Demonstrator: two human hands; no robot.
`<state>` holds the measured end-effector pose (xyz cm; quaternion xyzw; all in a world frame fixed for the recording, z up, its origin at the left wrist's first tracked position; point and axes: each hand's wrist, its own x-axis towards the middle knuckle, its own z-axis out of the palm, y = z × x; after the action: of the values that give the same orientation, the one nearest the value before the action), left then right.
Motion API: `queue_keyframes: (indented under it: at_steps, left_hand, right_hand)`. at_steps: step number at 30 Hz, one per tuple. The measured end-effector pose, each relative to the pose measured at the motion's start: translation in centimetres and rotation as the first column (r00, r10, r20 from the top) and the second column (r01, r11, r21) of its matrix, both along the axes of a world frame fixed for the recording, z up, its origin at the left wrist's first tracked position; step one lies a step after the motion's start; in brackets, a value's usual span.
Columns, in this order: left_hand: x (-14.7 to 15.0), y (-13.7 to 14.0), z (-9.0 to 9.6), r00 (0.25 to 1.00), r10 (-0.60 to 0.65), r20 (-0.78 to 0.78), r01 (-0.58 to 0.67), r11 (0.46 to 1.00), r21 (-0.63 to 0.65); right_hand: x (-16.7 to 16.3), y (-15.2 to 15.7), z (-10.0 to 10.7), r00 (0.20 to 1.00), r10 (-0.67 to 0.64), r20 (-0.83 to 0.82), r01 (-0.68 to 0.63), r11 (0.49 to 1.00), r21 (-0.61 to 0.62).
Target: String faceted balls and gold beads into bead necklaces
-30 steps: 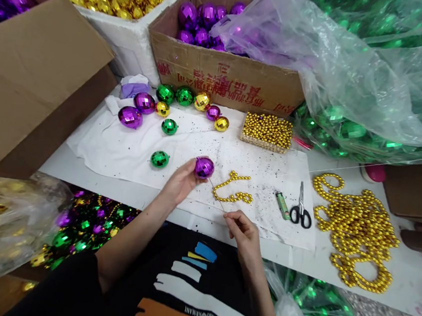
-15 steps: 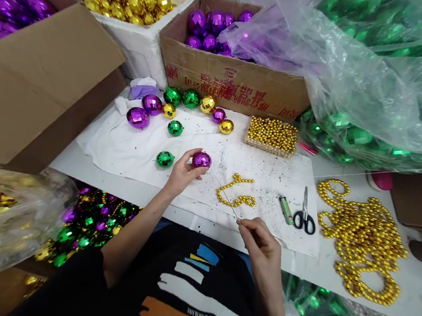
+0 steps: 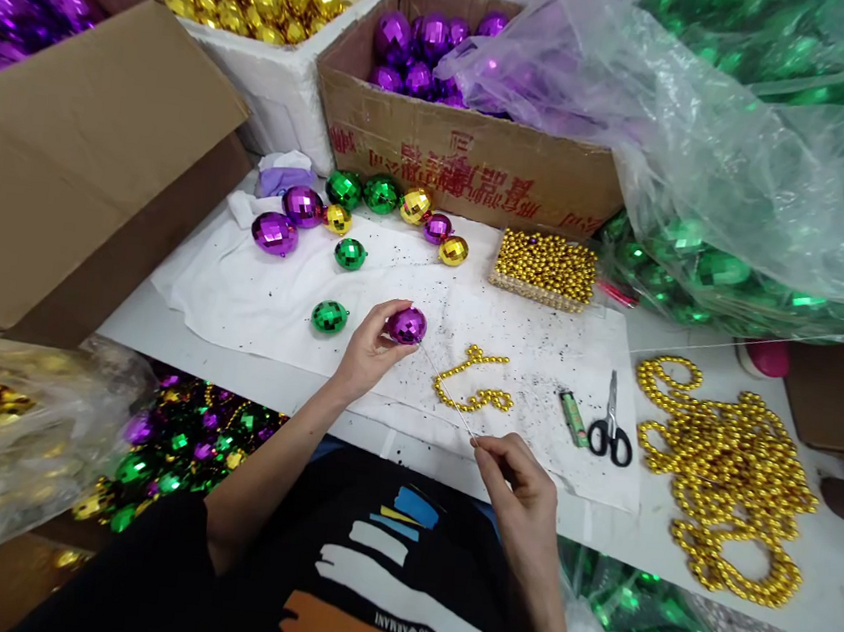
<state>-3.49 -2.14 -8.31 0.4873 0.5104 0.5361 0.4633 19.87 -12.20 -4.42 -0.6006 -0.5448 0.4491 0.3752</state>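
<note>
Between the fingers of my left hand (image 3: pixel 375 349) is a shiny purple faceted ball (image 3: pixel 407 326), held just above the white cloth (image 3: pixel 288 302). My right hand (image 3: pixel 518 477) pinches a thin needle (image 3: pixel 465 423), whose thread runs up to the purple ball. A short string of gold beads (image 3: pixel 474 399) lies on the cloth behind the thread. To the left of my left hand rests a green faceted ball (image 3: pixel 329 316), with a smaller green ball (image 3: pixel 350 254) behind it. Farther back is a curved row of purple, gold and green balls (image 3: pixel 381 194).
A box of loose gold beads (image 3: pixel 544 269) stands at the back. Scissors (image 3: pixel 610 431) and a green lighter (image 3: pixel 572 418) lie to the right, beside heaped gold bead strands (image 3: pixel 737 480). Cardboard boxes (image 3: pixel 469 160) and plastic bags (image 3: pixel 745 179) of balls border the table.
My left hand has shifted slightly to the right with the purple ball. My right hand has moved a little to the left, still pinching the needle.
</note>
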Motion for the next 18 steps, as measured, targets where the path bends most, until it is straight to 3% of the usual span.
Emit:
queue_keyframes:
  at_steps: [8,12,18]
  left_hand:
    - [0.4,-0.6,-0.3,0.993,-0.116,0.012,0.115,0.993,0.038]
    - [0.6,-0.8,-0.5,0.992,-0.127,0.002,0.127,0.992,0.026]
    - [1.3,-1.1,-0.3,0.986,-0.115,0.119,0.114,0.993,0.015]
  right_hand:
    - [-0.5,0.1,-0.7,1.0,0.001,-0.006,-0.001,1.0,-0.007]
    - [-0.6,0.1,-0.9,1.0,-0.007,-0.025,0.007,1.0,-0.002]
    - [-1.1,0.3,-1.6,0.999,-0.017,-0.038,0.017,1.0,0.005]
